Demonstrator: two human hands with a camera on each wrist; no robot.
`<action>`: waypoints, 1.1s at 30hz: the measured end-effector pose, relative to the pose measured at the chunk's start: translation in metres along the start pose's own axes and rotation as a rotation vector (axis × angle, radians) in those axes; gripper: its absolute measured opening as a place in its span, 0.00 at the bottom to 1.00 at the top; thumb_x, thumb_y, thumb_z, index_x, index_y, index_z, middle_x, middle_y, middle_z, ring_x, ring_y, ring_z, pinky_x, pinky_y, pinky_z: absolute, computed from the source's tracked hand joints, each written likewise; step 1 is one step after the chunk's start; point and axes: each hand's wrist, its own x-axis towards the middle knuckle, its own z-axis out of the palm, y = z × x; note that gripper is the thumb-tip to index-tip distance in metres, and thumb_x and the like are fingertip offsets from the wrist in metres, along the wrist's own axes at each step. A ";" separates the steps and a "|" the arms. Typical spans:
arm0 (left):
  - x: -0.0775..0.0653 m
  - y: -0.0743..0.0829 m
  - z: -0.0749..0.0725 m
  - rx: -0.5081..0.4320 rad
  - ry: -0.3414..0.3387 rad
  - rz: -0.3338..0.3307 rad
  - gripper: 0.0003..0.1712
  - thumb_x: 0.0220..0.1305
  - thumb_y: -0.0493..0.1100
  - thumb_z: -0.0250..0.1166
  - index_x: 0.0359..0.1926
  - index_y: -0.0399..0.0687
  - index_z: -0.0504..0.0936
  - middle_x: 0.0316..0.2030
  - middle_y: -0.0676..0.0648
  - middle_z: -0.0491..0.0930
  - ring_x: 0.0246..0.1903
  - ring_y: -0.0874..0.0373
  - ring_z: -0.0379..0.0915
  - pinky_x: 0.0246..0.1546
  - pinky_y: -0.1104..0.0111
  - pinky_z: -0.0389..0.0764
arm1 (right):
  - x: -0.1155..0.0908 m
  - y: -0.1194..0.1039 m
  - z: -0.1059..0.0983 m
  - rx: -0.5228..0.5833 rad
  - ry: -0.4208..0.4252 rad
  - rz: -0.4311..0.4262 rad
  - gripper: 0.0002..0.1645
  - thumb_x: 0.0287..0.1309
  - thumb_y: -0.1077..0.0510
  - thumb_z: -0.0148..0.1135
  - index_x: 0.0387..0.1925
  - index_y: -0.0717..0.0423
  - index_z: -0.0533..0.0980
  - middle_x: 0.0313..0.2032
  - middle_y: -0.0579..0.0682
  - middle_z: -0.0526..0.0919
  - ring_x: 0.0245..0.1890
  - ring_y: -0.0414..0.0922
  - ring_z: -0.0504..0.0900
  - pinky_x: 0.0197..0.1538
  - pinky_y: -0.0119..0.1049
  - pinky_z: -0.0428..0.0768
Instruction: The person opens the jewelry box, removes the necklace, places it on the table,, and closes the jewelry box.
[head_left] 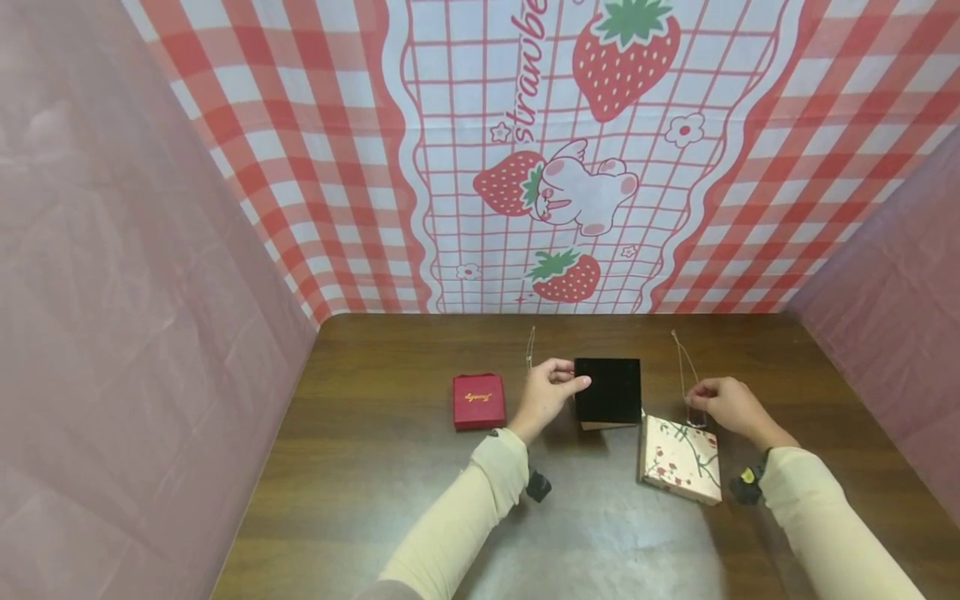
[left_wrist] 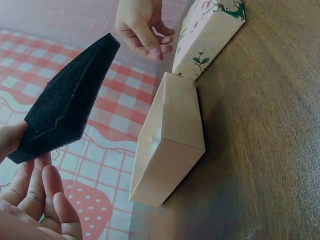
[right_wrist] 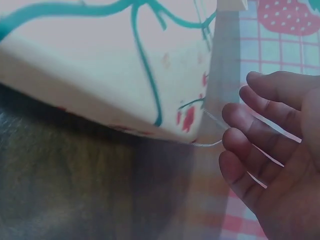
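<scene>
My left hand (head_left: 546, 396) pinches a black foam insert (head_left: 609, 392) by its edge, thumb on one face and fingers under the other. In the left wrist view the insert (left_wrist: 67, 100) is tilted, above and apart from an uncovered beige box base (left_wrist: 182, 120) with something whitish inside. A floral box lid (head_left: 681, 458) lies on the table next to the base. My right hand (head_left: 729, 407) is at a thin chain necklace (head_left: 682, 358) just behind the lid. Its fingers (right_wrist: 237, 145) are loosely bent at the strand, with no grip visible.
A red jewelry box (head_left: 478, 402) with gold lettering stands left of my left hand. Another fine chain (head_left: 530, 346) lies behind that hand, partly hidden. The wooden table (head_left: 360, 483) meets a strawberry-patterned cloth (head_left: 525, 250) at the back and pink cloth at both sides.
</scene>
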 end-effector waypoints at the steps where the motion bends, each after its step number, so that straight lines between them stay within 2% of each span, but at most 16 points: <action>1: 0.000 0.000 0.000 0.002 0.001 -0.004 0.17 0.55 0.39 0.72 0.43 0.34 0.82 0.38 0.35 0.85 0.34 0.61 0.77 0.32 0.78 0.75 | 0.000 -0.002 0.000 -0.004 0.001 -0.003 0.09 0.61 0.58 0.62 0.33 0.62 0.81 0.29 0.53 0.84 0.30 0.42 0.76 0.33 0.36 0.73; 12: -0.001 0.001 -0.002 0.037 0.008 -0.001 0.18 0.56 0.41 0.72 0.44 0.35 0.81 0.38 0.38 0.85 0.34 0.66 0.77 0.34 0.78 0.76 | 0.003 -0.026 -0.008 0.012 0.032 -0.047 0.12 0.62 0.58 0.63 0.42 0.63 0.80 0.32 0.53 0.83 0.30 0.42 0.76 0.30 0.34 0.74; 22: -0.001 0.001 -0.002 0.042 0.057 -0.055 0.18 0.56 0.43 0.72 0.44 0.37 0.81 0.37 0.39 0.86 0.31 0.66 0.75 0.31 0.77 0.74 | 0.003 -0.048 -0.014 0.102 0.045 -0.077 0.24 0.59 0.57 0.66 0.53 0.65 0.74 0.37 0.56 0.82 0.33 0.40 0.76 0.30 0.31 0.75; 33: -0.002 -0.001 -0.003 0.040 0.064 -0.055 0.18 0.55 0.43 0.72 0.44 0.37 0.81 0.36 0.39 0.86 0.30 0.68 0.74 0.30 0.78 0.74 | 0.000 -0.072 -0.019 0.107 0.085 -0.136 0.26 0.58 0.58 0.67 0.56 0.62 0.72 0.38 0.56 0.82 0.33 0.35 0.76 0.34 0.29 0.77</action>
